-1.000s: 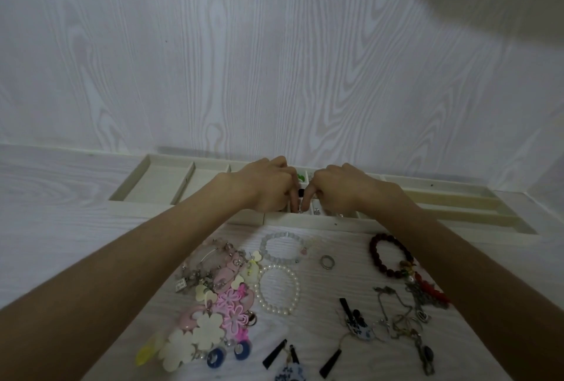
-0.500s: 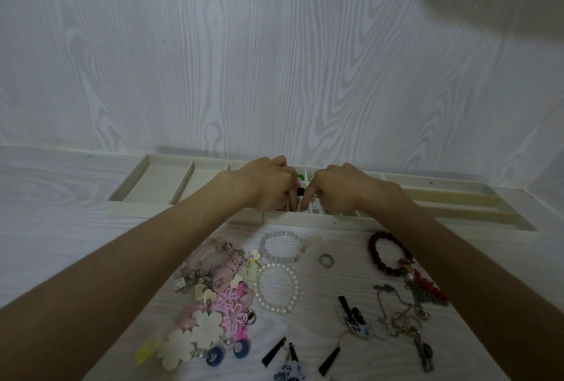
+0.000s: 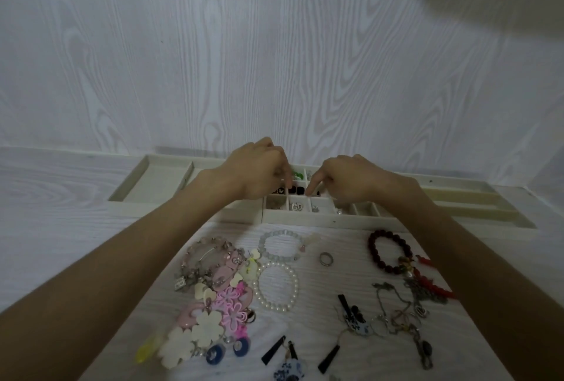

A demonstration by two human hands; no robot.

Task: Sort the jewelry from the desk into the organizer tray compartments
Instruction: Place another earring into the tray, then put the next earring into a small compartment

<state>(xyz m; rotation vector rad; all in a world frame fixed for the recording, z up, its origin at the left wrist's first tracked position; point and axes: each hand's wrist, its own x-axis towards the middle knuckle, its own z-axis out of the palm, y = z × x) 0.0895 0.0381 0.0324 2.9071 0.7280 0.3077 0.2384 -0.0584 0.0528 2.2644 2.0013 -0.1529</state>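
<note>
No writing or brand mark can be read on any item. Your left hand (image 3: 259, 171) and right hand (image 3: 351, 181) both reach over the middle of the organizer tray (image 3: 396, 223), which lies along the wall at the far edge of the desk (image 3: 61, 228). On each hand the fingers are curled downward with the tips lowered into the small square compartments; whether either pinches an item cannot be told. Those compartments hold small dark pieces, a green piece (image 3: 296, 172) and silver earrings (image 3: 295, 206). The long compartments at the tray's left and right ends show only their pale lining. On the desk nearer you lie a pale bead bracelet (image 3: 279, 243), a pearl bracelet (image 3: 277, 286), a ring (image 3: 326, 258), a dark red bead bracelet (image 3: 389, 251), pink flower pieces (image 3: 232, 304) and tangled chains (image 3: 403, 313).
</note>
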